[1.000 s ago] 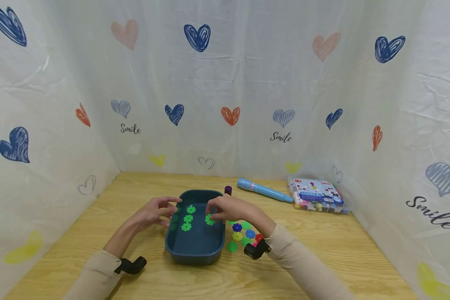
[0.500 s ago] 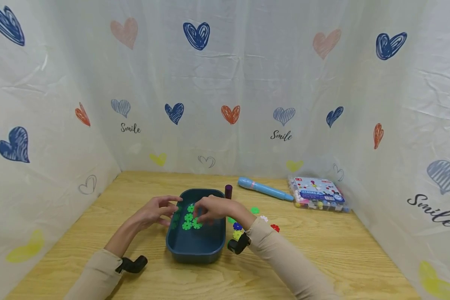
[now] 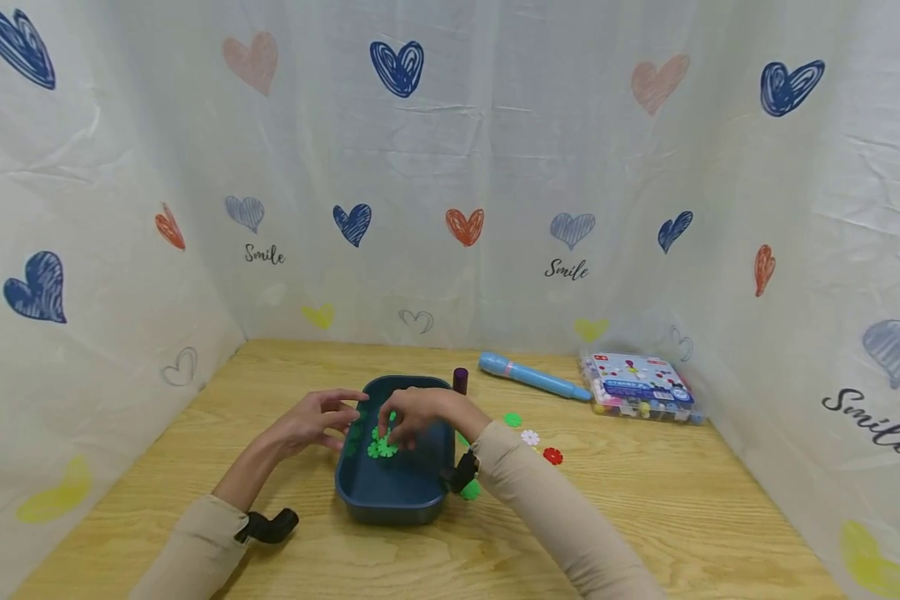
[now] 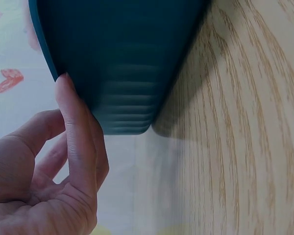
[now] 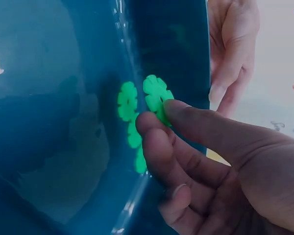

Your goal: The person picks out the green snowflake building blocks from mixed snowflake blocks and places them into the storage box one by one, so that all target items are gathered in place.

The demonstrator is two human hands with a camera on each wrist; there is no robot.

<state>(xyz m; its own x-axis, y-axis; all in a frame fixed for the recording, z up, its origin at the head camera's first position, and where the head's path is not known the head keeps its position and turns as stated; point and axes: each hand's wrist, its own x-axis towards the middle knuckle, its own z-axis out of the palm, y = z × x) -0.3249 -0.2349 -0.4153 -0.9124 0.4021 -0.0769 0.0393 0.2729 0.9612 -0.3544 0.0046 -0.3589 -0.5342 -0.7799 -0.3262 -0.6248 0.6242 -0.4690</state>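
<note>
A dark blue-green plastic basin [image 3: 392, 514] stands on the table, with several green snowflake discs [image 5: 128, 102] lying in a row along its left side. My right hand [image 3: 423, 408] reaches into it and pinches another green snowflake disc [image 5: 156, 90] between thumb and fingers, just beside that row. At the basin's left side is my left hand [image 3: 313, 425], its fingers loosely bent and one fingertip touching the outer wall near the rim, as the left wrist view shows. In the head view, the right hand covers part of the row.
Loose snowflake discs lie right of the basin: green [image 3: 471, 489], white [image 3: 529, 437] and red [image 3: 552, 456]. A dark purple cylinder [image 3: 461, 381] stands by its far right corner. Behind are a blue pen-shaped stick [image 3: 534, 377] and a clear box of coloured pieces [image 3: 641, 388]. A curtain surrounds the table.
My right hand has carried the pinched green disc leftward across the basin to the row of discs. My left hand has stayed at the basin's left side.
</note>
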